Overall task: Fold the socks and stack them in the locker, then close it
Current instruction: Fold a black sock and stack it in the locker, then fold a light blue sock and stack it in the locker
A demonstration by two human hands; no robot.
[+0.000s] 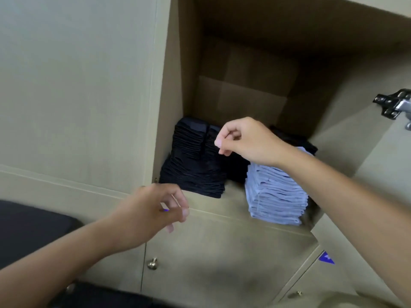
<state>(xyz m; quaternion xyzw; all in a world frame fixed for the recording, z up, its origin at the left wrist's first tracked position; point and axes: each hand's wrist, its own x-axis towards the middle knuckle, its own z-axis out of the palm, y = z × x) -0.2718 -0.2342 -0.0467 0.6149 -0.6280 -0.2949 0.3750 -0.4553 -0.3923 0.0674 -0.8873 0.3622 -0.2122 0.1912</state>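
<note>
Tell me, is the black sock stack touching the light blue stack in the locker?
Apart. The head view shows bare shelf between the black sock stack and the light blue stack at their front edges.

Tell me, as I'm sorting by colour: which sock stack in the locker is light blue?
The light blue stack, on the right; the black stack stands left.

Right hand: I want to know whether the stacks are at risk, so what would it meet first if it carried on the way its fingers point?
Probably the black sock stack: the right hand points left over it. Depth is unclear.
</note>
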